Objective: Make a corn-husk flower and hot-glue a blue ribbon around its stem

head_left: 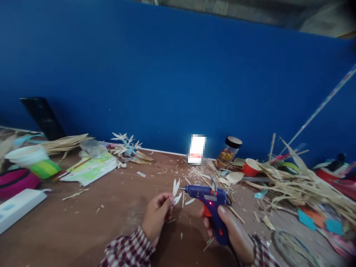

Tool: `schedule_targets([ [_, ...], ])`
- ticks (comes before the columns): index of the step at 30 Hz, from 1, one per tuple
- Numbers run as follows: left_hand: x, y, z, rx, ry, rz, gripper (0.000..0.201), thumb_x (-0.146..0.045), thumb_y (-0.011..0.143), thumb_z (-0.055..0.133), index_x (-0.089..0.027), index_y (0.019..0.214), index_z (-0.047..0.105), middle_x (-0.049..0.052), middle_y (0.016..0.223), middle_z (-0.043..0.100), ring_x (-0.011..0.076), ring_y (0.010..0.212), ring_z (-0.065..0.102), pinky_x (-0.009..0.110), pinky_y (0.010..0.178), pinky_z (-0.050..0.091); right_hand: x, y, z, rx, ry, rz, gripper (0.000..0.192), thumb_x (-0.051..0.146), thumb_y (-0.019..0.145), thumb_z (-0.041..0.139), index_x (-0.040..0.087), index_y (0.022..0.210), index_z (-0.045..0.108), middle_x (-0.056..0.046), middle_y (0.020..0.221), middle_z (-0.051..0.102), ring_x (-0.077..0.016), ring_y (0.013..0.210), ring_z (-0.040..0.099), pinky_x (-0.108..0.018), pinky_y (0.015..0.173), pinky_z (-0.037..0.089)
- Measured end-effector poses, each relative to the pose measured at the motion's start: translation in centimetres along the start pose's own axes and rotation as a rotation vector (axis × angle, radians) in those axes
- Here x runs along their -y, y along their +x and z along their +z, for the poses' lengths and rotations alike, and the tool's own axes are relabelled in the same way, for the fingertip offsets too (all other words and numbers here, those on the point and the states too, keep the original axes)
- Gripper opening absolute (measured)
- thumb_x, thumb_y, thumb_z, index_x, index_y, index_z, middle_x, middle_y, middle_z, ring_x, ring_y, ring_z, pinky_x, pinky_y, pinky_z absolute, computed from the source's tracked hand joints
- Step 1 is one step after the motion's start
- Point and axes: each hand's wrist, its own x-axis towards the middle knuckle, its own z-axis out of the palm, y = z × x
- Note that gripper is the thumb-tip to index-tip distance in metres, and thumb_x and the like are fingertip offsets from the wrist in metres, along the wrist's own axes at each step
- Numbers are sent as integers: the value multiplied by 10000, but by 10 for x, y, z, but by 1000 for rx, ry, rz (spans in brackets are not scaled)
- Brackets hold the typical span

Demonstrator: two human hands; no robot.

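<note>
Pale straw petals [176, 192], a few already fanned together, sit pinched in the left hand [157, 217] above the brown table [83, 222]. Right hand [230, 231] grips the blue glue gun [211, 207], nozzle at petals; loose slivers [200, 173] remain unglued.

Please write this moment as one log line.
left hand: pinching pale petal piece | right hand: gripping blue glue gun, nozzle at petals | table: husk scraps, red cup, jar
</note>
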Motion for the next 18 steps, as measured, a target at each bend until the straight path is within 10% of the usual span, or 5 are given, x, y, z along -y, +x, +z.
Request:
schedule_targets([
  [18, -2, -1, 1, -47, 97, 11, 175, -293, 658, 608, -132, 723, 586, -50, 523, 491, 50, 437, 401, 152, 402, 337, 6, -3, 13, -54, -351, -50, 452, 519, 823, 290, 164, 768, 563, -14, 601, 510, -123, 527, 455, -241, 497, 367],
])
